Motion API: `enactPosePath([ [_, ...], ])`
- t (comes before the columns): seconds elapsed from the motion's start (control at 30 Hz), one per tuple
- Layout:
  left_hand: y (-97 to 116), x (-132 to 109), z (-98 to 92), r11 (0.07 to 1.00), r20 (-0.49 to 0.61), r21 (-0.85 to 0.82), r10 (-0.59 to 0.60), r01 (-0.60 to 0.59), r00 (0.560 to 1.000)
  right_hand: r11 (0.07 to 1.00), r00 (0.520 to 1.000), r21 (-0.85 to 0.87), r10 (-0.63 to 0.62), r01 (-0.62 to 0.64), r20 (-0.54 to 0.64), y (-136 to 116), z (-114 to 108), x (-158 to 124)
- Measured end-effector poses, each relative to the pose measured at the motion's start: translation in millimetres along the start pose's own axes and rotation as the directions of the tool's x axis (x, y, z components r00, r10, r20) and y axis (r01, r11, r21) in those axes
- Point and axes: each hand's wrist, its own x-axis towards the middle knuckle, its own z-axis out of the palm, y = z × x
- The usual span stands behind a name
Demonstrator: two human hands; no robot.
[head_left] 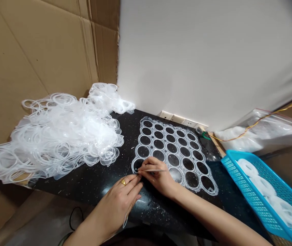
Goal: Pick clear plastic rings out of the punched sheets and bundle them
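A translucent sheet of joined rings (172,147), moulded in rows, lies flat on the dark speckled tabletop. Over its near left corner, my right hand (158,175) is closed in a pinch around a thin stick-like tool (154,170). The tool's tip is hidden by the fingers. My left hand (124,194), with a gold ring on one finger, is at the sheet's near edge, its fingertips close to the right hand's. Its fingers are together and curled. A thin pale strip (125,220) sticks out below its palm; the rest of that strip is covered.
A large heap of translucent ring sheets (71,136) covers the left side of the table (105,182). At right stands a blue plastic basket (253,198) holding several bundles of white rings (263,186). Behind it lies a clear bag (263,131). Power sockets (178,118) line the wall's foot.
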Motion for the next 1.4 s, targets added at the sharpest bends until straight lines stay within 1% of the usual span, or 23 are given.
enactPosePath([
  [0.07, -0.3, -0.3, -0.9, 1.0, 0.014, -0.015, -0.015, 0.015, 1.0, 0.985, 0.994, 0.135, 0.101, -0.106, 0.043, -0.1, -2.6, 4.1],
  [0.13, -0.4, -0.8, -1.6, 1.0, 0.026, -0.026, -0.016, 0.017, 1.0, 0.961, 0.98, 0.208, 0.162, -0.183, 0.114, -1.6, -6.8, 7.8],
  [0.23, -0.4, -2.4, -1.7, 1.0, 0.031, -0.013, -0.009, 0.009, 0.999, 0.951, 0.962, 0.201, 0.2, -0.237, 0.187, -7.1, -14.3, 10.6],
  [0.33, -0.8, -4.8, -0.7, 1.0, 0.021, 0.012, -0.002, 0.001, 1.0, 0.951, 0.951, 0.176, 0.212, -0.253, 0.223, -13.4, -20.5, 10.7],
  [0.43, -1.6, -6.9, 0.6, 0.999, -0.013, 0.033, -0.006, 0.007, 1.0, 0.96, 0.965, 0.189, 0.166, -0.205, 0.204, -15.8, -22.3, 10.2],
  [0.5, -2.0, -7.6, 1.2, 0.999, -0.024, 0.046, -0.007, 0.008, 1.0, 0.974, 0.985, 0.188, 0.104, -0.129, 0.137, -13.9, -20.4, 10.0],
  [0.57, -1.8, -7.7, 1.0, 0.999, -0.012, 0.045, -0.008, 0.009, 1.0, 0.984, 0.997, 0.17, 0.04, -0.05, 0.059, -10.3, -17.0, 9.9],
  [0.63, -1.1, -7.4, 0.1, 0.999, 0.006, 0.03, -0.016, 0.016, 1.0, 0.989, 1.0, 0.145, 0.008, -0.012, 0.028, -6.9, -14.2, 9.5],
  [0.77, -0.2, -7.2, -1.7, 0.999, 0.016, 0.019, -0.031, 0.03, 0.999, 0.994, 0.997, 0.102, 0.019, -0.027, 0.073, -6.8, -13.9, 7.5],
  [0.83, -0.5, -7.3, -1.6, 0.999, 0.024, 0.028, -0.033, 0.032, 0.999, 0.993, 0.998, 0.117, 0.023, -0.03, 0.055, -8.9, -14.4, 5.6],
  [0.97, -0.7, -7.0, -0.8, 0.998, 0.026, 0.051, -0.022, 0.021, 0.999, 0.976, 1.0, 0.216, 0.013, -0.011, -0.011, -9.7, -10.2, 0.8],
  [1.07, 0.1, -5.8, -1.3, 0.999, 0.015, 0.052, -0.015, 0.014, 1.0, 0.974, 1.0, 0.228, 0.008, -0.003, -0.02, -6.2, -4.8, -1.9],
  [1.2, 1.0, -3.3, -2.3, 0.999, -0.008, 0.053, -0.002, 0.002, 1.0, 0.981, 1.0, 0.194, -0.002, 0.005, -0.019, -3.5, -0.9, -3.9],
  [1.3, 1.5, -1.4, -2.2, 0.998, -0.032, 0.07, 0.013, -0.011, 0.999, 0.987, 0.999, 0.153, -0.043, 0.045, -0.018, -5.0, -0.2, -5.8],
  [1.4, 2.3, 0.8, -2.6, 0.998, -0.056, 0.067, 0.019, -0.015, 0.998, 0.995, 0.997, 0.058, -0.08, 0.08, 0.007, -7.6, 0.0, -8.3],
])
